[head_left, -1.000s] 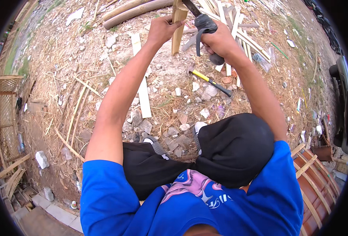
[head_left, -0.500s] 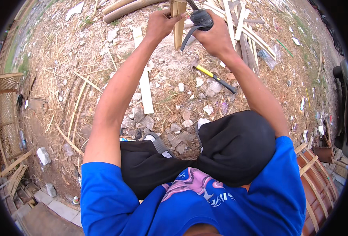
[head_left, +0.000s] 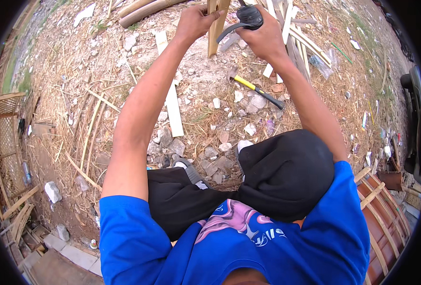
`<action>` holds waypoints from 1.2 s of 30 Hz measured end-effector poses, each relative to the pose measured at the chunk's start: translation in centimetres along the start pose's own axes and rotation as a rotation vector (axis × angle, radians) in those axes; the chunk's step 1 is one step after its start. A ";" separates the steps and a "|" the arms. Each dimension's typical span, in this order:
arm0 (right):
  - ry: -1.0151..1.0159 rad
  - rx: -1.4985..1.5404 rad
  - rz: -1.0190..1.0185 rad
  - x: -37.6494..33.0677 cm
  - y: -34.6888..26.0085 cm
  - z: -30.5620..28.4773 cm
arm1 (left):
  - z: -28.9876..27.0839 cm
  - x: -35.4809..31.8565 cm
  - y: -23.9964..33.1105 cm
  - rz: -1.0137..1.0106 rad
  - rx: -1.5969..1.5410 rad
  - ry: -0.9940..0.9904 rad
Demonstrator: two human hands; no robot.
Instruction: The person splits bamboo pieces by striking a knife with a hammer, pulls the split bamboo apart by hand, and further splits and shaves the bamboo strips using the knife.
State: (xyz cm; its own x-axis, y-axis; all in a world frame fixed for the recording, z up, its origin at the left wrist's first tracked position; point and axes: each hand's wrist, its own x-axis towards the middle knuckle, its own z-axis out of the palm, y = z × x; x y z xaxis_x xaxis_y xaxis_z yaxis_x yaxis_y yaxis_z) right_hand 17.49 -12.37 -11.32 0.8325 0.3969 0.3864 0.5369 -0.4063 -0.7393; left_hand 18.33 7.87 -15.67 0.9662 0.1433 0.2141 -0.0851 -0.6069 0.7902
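Observation:
At the top middle, my left hand point(head_left: 193, 23) is closed on a tan length of split bamboo point(head_left: 214, 35), which stands roughly upright with its lower end toward me. My right hand point(head_left: 266, 42) wraps round a thick black handle point(head_left: 250, 17) with a black curved strip hanging off it to the left. The tool's far part is cut off by the upper edge, so its kind does not show. On the ground below my right hand lies a claw hammer point(head_left: 255, 89) with a yellow and black handle. A pale flat slat point(head_left: 173, 107) lies below my left forearm.
Loose wooden strips point(head_left: 300, 45) are piled beyond my right hand. Thick bamboo poles point(head_left: 146, 10) lie at the far left. Stones point(head_left: 170, 140) and dry straw litter the ground before my feet. A lattice panel point(head_left: 3, 147) stands at the left, a slatted brown panel point(head_left: 379, 213) at the right.
Both hands, the bamboo and the black-handled tool sit slightly higher in the picture. The view has shifted a little, moving the hammer and slat slightly left. Both grips stay the same.

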 end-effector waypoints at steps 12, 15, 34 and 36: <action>-0.224 0.239 0.225 -0.6 -2.1 -1.1 | -0.6 -0.2 -1.7 0.365 -0.011 0.139; -0.197 0.184 0.191 -0.3 -2.0 -1.1 | -0.3 0.1 -2.1 0.481 0.034 0.179; -0.251 0.231 0.209 -0.4 -2.6 0.1 | -0.7 -1.6 -1.9 0.188 -0.103 0.195; -0.241 0.247 0.226 -0.6 -2.4 0.1 | -0.5 -1.6 -1.6 0.181 -0.089 0.206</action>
State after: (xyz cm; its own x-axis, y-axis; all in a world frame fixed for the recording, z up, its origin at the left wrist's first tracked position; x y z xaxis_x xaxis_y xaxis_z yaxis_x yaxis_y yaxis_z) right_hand 15.62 -11.50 -9.84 0.8544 0.5133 0.0809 0.2711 -0.3076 -0.9121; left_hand 16.80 9.01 -16.99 0.8642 0.2007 0.4613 -0.2813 -0.5674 0.7739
